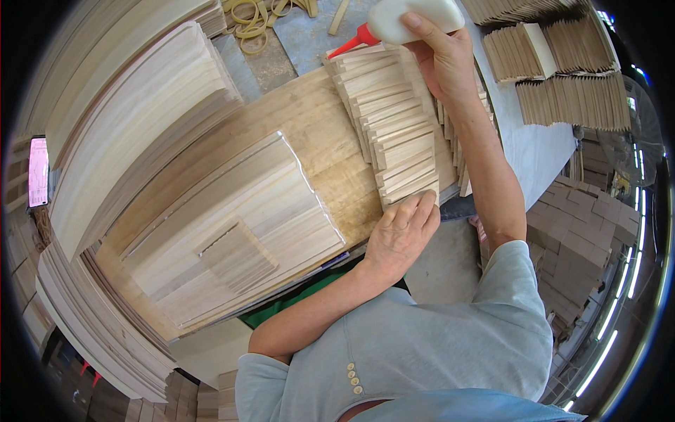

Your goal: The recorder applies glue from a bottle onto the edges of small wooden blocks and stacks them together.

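My right hand point(444, 60) is wrapped round a white squeeze bottle point(415, 20) with a red pointed nozzle point(354, 40). The bottle lies tilted over the far end of a row of thin wooden pieces point(394, 119), its tip pointing left and down close to them. At the near end of that row my left hand point(402, 235) is closed, its fingers curled against the last pieces. To the left lies a flat wooden panel point(232, 232) with white, glue-like lines along its edges. A small square board point(239, 258) rests on it.
Tall stacks of long boards point(148, 119) stand along the left. Yellowish rings point(251, 24) lie at the far side. Bundles of wooden pieces point(573, 102) sit on a grey surface point(531, 151) at the right, with stacked blocks point(580, 232) beyond.
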Demonstrator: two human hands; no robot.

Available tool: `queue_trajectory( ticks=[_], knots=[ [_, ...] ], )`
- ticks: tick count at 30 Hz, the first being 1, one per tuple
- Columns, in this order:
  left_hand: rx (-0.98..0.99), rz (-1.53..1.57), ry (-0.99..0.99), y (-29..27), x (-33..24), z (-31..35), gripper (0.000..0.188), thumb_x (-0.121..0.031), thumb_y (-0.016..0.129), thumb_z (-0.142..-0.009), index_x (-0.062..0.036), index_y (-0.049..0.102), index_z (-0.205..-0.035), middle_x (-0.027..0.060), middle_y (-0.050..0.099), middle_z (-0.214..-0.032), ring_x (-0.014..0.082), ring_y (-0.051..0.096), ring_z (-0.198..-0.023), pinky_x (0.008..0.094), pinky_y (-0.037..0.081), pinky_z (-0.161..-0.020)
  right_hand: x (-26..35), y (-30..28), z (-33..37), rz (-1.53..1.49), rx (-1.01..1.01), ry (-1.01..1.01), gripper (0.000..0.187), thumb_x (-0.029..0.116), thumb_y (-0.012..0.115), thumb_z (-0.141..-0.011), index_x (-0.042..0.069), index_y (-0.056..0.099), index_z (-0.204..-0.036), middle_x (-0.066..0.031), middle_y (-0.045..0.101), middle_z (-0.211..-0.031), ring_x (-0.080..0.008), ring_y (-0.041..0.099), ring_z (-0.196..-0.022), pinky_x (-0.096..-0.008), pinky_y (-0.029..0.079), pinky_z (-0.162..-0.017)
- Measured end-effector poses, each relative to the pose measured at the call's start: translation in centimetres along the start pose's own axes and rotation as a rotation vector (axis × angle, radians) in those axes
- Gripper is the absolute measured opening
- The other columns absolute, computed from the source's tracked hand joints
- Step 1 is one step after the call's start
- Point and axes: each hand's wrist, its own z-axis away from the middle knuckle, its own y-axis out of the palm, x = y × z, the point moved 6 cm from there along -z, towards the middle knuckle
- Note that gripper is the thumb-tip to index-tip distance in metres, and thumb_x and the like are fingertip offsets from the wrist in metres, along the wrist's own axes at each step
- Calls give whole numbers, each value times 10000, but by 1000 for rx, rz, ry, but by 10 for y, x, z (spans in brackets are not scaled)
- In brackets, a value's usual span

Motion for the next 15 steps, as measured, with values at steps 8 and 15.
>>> queue_trajectory(
  ticks=[8, 15],
  knots=[
    [-2, -19, -5, -3, 1, -3, 348, -198, 611, -736, -154, 599, -1082, -36, 477, -1275, 158, 430, -1129, 304, 330, -910, 9, 1, 0, 1, -35, -46, 426, 9, 716, -818, 32, 557, -1213, -92, 662, -1083, -218, 661, -995, -367, 572, -836],
    [30, 12, -14, -2, 1, -3, 337, -184, 620, -746, -159, 596, -1081, -32, 476, -1283, 154, 424, -1142, 307, 330, -907, 24, -12, -1, 38, -25, -107, 463, -42, 697, -813, 21, 537, -1243, -99, 654, -1095, -221, 657, -1000, -370, 568, -848]
  ],
)
